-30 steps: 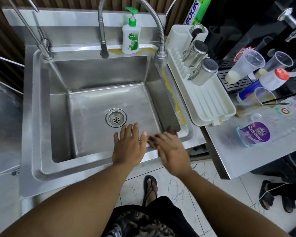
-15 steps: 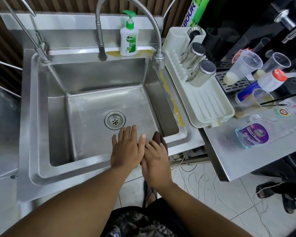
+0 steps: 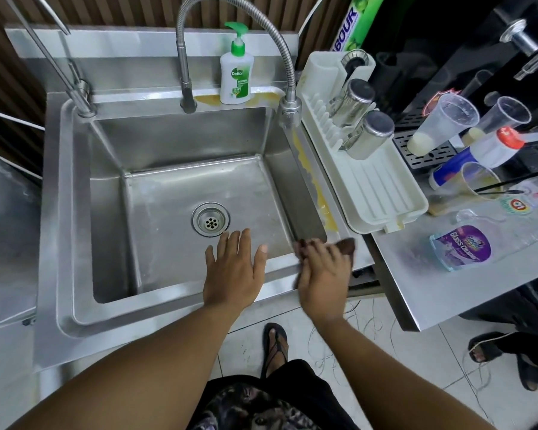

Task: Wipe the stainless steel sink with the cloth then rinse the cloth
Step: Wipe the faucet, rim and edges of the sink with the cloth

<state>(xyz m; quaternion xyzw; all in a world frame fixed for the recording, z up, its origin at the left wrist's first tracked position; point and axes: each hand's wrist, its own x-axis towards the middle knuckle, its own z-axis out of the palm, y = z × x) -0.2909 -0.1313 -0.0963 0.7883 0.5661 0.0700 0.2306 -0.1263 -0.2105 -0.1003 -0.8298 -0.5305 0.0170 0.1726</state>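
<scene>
Steel counter filled my feed, with the sink (image 3: 168, 144) sunk in it and the drain (image 3: 211, 223) in the basin floor. Reading clockwise from that drain, I saw a soap bottle (image 3: 236, 79) standing at 12 o'clock on the back ledge. A yellow stain (image 3: 311, 181) ran along the rim at 2, with a white rack (image 3: 370, 187) just beyond it. At 4 the right hand (image 3: 322, 274) had its fingers curled over the brown cloth (image 3: 347, 245), pressing it on the rim's near right corner. At 6 the left hand (image 3: 233, 271) lay flat over the front rim, fingers straight, grasping nothing.
</scene>
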